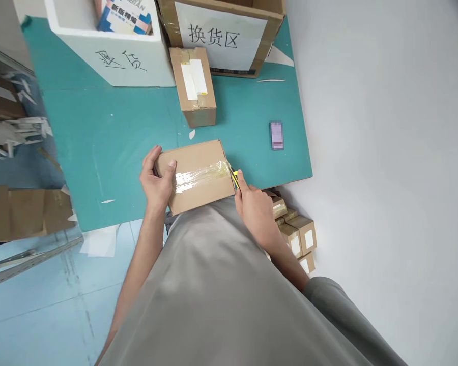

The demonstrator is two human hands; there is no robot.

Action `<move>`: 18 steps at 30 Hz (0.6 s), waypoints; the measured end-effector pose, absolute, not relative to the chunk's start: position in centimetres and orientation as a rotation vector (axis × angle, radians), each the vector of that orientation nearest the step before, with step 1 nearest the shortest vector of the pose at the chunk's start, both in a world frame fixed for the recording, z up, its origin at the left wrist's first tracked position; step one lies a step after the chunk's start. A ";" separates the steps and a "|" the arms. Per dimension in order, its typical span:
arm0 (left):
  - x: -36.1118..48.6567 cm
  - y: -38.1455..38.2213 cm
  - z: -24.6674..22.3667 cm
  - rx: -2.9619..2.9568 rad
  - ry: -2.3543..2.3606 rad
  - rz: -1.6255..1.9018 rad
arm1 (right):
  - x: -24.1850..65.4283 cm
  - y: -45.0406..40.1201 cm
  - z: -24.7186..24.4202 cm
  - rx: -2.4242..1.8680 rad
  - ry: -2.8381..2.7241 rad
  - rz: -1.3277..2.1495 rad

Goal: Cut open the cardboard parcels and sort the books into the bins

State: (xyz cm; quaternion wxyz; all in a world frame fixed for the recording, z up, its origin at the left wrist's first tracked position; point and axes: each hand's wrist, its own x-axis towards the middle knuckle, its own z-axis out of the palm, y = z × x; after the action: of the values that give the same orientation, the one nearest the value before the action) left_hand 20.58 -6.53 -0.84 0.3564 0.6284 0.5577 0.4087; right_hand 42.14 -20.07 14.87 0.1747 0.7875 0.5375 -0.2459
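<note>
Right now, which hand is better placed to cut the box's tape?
Probably the right hand: it grips the cutter near one end of the tape; the left hand holds the box at its other end.

Free tabletop (pixel 91 134) left of held box (pixel 198 178), labelled carton (pixel 194 89) blocking ahead; wall (pixel 381 132) at right

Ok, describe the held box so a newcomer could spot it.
Find the green table. At its near edge, the left hand grips a brown box, a yellow cutter at its right end. Shiny tape crosses its face; unlike the carton beyond, it shows no white label.
</note>
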 end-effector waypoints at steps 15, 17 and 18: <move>21.1 -6.5 -0.8 1.593 1.405 1.057 | 41.3 -19.2 14.6 2.216 1.488 -0.718; 21.0 -6.5 -0.9 1.582 1.389 1.053 | 41.4 -19.9 15.0 2.226 1.518 -0.725; 20.7 -6.4 -0.9 1.575 1.383 1.050 | 41.4 -20.5 15.4 2.237 1.540 -0.735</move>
State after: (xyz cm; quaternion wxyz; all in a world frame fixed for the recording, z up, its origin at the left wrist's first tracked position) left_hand 20.73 -6.44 -0.88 0.3881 0.6193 0.5436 0.4126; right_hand 41.37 -20.48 15.40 0.1633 0.7844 0.5401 -0.2577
